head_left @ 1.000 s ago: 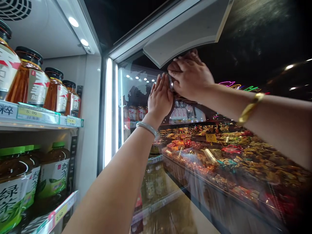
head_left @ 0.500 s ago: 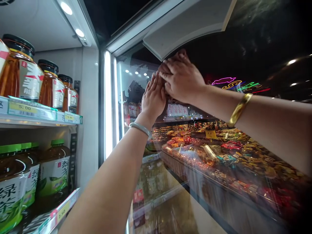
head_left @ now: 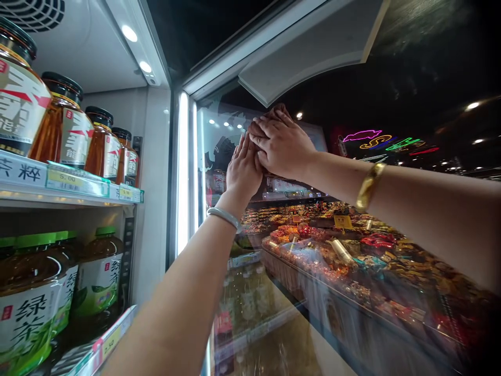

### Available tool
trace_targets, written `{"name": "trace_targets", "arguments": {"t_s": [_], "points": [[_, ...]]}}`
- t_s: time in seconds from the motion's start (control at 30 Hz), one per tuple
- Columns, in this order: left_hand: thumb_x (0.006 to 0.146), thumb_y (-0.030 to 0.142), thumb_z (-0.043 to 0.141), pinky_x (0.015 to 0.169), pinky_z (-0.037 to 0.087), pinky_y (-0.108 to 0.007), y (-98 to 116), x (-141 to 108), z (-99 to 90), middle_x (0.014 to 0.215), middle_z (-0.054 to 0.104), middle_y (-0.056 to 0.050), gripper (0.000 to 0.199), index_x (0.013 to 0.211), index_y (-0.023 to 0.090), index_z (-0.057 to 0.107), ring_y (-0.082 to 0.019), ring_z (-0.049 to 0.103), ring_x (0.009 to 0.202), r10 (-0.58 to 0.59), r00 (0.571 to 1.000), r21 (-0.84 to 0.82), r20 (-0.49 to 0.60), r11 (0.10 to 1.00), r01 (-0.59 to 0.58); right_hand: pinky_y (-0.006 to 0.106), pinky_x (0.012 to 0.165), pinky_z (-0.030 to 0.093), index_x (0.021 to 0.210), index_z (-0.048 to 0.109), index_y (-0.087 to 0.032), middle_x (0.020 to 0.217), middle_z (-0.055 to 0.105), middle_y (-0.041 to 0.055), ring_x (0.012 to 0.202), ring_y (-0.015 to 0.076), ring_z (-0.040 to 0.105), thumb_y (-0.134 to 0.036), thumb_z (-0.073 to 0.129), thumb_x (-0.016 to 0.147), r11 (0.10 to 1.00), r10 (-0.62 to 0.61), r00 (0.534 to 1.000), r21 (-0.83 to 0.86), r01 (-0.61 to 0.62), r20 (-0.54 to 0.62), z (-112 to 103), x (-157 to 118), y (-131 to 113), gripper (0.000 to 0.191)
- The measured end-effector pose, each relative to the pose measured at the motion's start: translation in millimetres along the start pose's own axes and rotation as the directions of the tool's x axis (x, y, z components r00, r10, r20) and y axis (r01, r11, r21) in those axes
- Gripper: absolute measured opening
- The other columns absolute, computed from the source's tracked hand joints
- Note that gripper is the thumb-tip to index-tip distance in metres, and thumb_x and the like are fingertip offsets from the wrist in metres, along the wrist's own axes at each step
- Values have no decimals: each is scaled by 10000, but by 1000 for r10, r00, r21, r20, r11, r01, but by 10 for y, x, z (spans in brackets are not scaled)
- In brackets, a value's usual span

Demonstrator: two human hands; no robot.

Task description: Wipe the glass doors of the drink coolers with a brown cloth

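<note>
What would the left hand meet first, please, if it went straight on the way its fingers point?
The left hand would probably meet the fingers of the right hand, though depth there is unclear.

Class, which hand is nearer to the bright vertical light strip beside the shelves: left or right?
Left. The left hand is to the right of the light strip; the right hand is farther right and slightly higher.

Left hand, right hand: palms hidden; air vent cut off at top.
</note>
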State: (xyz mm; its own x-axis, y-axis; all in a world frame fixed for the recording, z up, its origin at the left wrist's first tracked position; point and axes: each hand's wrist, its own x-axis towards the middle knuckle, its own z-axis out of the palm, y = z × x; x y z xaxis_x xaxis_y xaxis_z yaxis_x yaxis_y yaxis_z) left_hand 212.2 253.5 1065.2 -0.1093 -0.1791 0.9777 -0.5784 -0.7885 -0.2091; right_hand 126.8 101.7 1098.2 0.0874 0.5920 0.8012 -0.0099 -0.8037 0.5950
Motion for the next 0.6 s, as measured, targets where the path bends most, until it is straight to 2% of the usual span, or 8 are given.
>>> {"name": "trace_targets", "arguments": {"t_s": [0.1, 0.17, 0.27, 0.37, 0.43, 0.5, 0.57, 0.6], "points": [[1034, 231, 292, 1354, 242, -421, -162, -122, -63, 1722, 334, -74, 607, 1634, 157, 341, -180, 225, 1625, 112, 993, -2, 19, 994, -112, 496, 1337, 196, 1613, 419, -275, 1695, 385, 35, 1578, 273, 327, -492, 336, 1034, 993, -115, 992, 7, 115, 51, -61, -151, 133, 624], [1033, 230, 269, 1354, 245, -434, -232, -195, -62, 1731, 311, -70, 620, 1648, 167, 309, -181, 215, 1627, 106, 994, -1, 7, 994, -106, 538, 1333, 185, 1612, 414, -313, 1697, 383, 14, 1568, 290, 341, -512, 363, 1024, 993, -120, 992, 19, 120, 36, -64, -133, 221, 622], [1025, 226, 274, 1354, 243, -474, -289, -245, -10, 1731, 311, -65, 630, 1652, 178, 302, -205, 214, 1629, -39, 998, -4, -40, 999, 39, 578, 1339, 133, 1617, 409, -291, 1697, 382, 13, 1578, 320, 309, -465, 372, 1015, 1000, -15, 1000, 14, 15, -18, 28, 47, 79, 627], [1021, 236, 313, 1359, 233, -458, -363, -250, 34, 1727, 325, -42, 620, 1640, 202, 330, -202, 207, 1630, -172, 983, -1, -63, 985, 173, 509, 1359, 100, 1614, 418, -185, 1698, 375, 68, 1589, 308, 293, -424, 303, 1026, 1000, -3, 1000, -9, 3, 26, 117, 157, -271, 645], [1026, 256, 329, 1366, 208, -413, -437, -268, 30, 1726, 328, -4, 604, 1630, 235, 354, -175, 176, 1634, -150, 988, 17, -30, 988, 150, 450, 1367, 87, 1619, 404, -160, 1705, 361, 79, 1593, 285, 295, -446, 265, 1030, 995, -103, 990, -7, 104, 97, 110, 138, -392, 670], [1031, 269, 315, 1371, 183, -369, -507, -308, 0, 1732, 313, 27, 599, 1628, 249, 360, -151, 146, 1636, -88, 996, 24, 9, 996, 88, 449, 1368, 93, 1627, 393, -185, 1714, 345, 56, 1595, 286, 291, -496, 266, 1022, 978, -209, 964, 6, 211, 162, 64, 107, -349, 692], [1032, 267, 275, 1376, 164, -351, -548, -362, -43, 1741, 280, 53, 617, 1648, 257, 317, -135, 130, 1636, -53, 998, 16, 31, 998, 53, 496, 1359, 114, 1627, 393, -215, 1728, 315, 31, 1590, 317, 288, -527, 286, 1010, 968, -251, 950, 24, 251, 188, 23, 126, -231, 700], [1031, 264, 254, 1378, 157, -345, -553, -389, -64, 1742, 270, 73, 629, 1660, 278, 283, -121, 128, 1634, -52, 998, 10, 36, 999, 52, 513, 1354, 115, 1622, 402, -220, 1735, 299, 19, 1587, 329, 287, -524, 298, 1007, 973, -232, 956, 35, 230, 181, 18, 161, -191, 694]]}}
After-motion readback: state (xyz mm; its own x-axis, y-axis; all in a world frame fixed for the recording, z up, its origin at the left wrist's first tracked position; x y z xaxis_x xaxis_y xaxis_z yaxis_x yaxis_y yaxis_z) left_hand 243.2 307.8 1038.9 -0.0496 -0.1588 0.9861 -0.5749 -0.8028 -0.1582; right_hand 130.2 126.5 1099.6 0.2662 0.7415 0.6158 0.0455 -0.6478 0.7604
